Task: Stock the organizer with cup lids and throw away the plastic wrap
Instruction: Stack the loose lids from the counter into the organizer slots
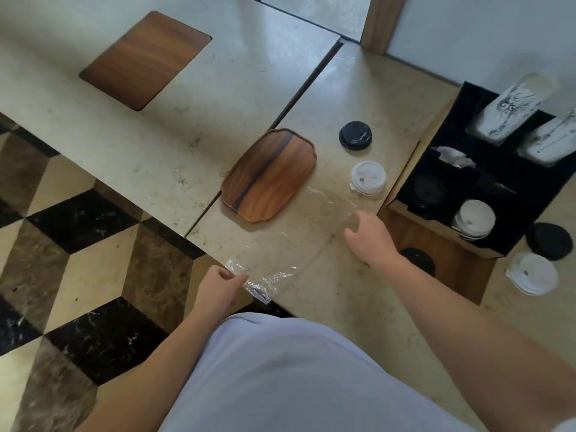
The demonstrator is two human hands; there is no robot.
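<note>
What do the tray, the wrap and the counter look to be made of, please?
Tray: wood, smooth satin finish; streaked brown grain with a dark stripe.
Wrap: thin clear plastic film; see-through, crinkled, glinting where the left hand pinches it.
Counter: probably polished stone or a lookalike; beige, speckled, softly reflective.

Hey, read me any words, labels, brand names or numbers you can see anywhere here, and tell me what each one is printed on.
No text here can be read.
Paper cup stacks in the organizer: dark printed artwork and a thin line of lettering, too blurred to read.
Black lid on the counter: embossed marks on top, too small to read.
White lid: no legible marking.
Plastic wrap and wooden tray: no print visible.
</note>
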